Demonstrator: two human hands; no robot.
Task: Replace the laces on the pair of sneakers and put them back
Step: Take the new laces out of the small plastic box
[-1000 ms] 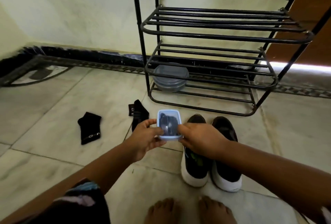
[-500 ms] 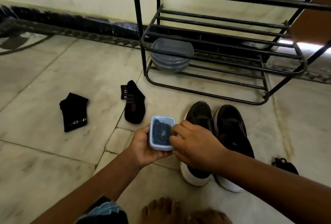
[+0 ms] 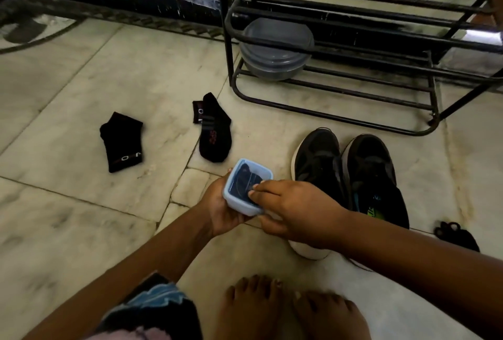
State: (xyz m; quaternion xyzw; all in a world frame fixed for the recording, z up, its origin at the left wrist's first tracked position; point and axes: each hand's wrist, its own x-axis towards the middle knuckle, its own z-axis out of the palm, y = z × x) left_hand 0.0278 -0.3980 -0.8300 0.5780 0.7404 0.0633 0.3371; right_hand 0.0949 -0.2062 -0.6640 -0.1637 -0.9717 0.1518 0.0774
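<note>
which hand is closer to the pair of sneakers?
Right. The right hand is over the heel of the nearer shoe of the sneakers. The left hand, holding the small blue box, sits further left, over bare floor.

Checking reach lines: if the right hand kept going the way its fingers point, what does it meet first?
The right hand points left; its fingertips already sit at the open top of the small blue box, so likely the dark contents or far wall. Depth is unclear.
</note>
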